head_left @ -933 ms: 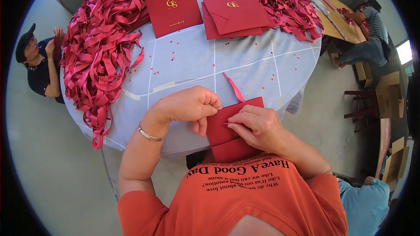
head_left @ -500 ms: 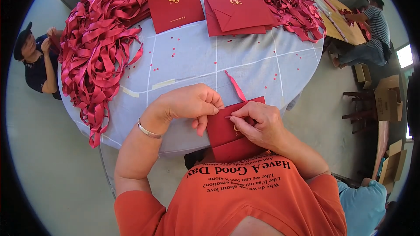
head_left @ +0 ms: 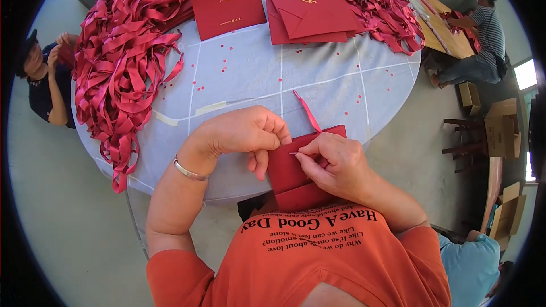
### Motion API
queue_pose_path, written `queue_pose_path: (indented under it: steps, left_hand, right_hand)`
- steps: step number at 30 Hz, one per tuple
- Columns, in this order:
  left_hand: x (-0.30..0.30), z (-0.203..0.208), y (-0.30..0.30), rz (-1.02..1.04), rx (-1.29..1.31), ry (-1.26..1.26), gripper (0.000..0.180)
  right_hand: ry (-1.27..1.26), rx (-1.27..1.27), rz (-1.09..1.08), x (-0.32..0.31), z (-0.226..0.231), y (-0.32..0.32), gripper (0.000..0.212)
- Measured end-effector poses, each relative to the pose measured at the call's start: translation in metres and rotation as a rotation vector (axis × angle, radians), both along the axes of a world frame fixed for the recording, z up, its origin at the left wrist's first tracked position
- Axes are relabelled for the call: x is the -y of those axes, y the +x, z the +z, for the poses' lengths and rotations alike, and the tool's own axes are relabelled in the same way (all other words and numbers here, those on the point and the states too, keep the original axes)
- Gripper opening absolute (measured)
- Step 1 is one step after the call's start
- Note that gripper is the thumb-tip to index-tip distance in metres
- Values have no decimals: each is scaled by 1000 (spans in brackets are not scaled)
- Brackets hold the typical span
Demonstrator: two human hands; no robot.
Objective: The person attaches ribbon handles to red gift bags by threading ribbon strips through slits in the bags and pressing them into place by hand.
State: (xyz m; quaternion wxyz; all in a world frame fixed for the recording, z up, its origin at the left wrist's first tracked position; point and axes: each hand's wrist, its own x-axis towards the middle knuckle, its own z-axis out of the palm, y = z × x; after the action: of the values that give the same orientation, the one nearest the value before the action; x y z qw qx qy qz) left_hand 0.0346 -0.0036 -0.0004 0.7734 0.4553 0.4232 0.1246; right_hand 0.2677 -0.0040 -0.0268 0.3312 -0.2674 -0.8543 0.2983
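Observation:
A small dark red paper bag (head_left: 287,167) leans against my orange shirt at the near edge of the table. My left hand (head_left: 253,133) grips its upper left edge, some fingertips hidden at the bag's rim and the others curled beside it. On the bag's front, my right hand (head_left: 335,159) pinches the thin pink tip of a ribbon between thumb and forefinger, its point facing left. A loose pink ribbon (head_left: 307,112) sticks out past the bag's top edge onto the tablecloth. Whether both ends belong to one ribbon is hidden.
Large heaps of pink-red ribbon (head_left: 116,74) cover the table's left and far right (head_left: 381,8). Between them lie a red bag (head_left: 229,5) and a stack of red bags (head_left: 313,14). Tiny red paper dots dot the cloth. People sit left and right; cardboard boxes (head_left: 503,128) stand at right.
The pinched ribbon tip has shifted slightly left across the bag's front with my right hand. My left hand stays at the bag's edge, nearly unmoved.

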Motion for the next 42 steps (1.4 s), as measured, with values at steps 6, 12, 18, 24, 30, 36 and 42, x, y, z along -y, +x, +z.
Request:
queue_pose_path:
  steps: [6, 12, 18, 24, 30, 36, 42]
  left_hand:
    - [0, -2, 0, -10, -18, 30, 24]
    - [2, -6, 2, -15, -19, 49, 24]
    - [3, -4, 5, 11, -58, 72, 22]
    - [4, -3, 7, 11, -97, 93, 22]
    - [5, -5, 8, 9, -123, 111, 17]
    - [5, 1, 13, 22, -146, 120, 19]
    - [7, -8, 14, 55, -113, 137, 15]
  right_hand:
    - [-98, -24, -13, 1, 0, 2, 14]
    - [-7, 3, 8, 2, 1, 3, 14]
    - [321, 291, 73, 5, 13, -1, 12]
    - [328, 346, 53, 6, 6, -7, 11]
    - [223, 196, 34, 4, -1, -10, 13]
    - [471, 584, 36, 18, 30, -26, 12]
    - [564, 691, -58, 30, 33, -40, 9]
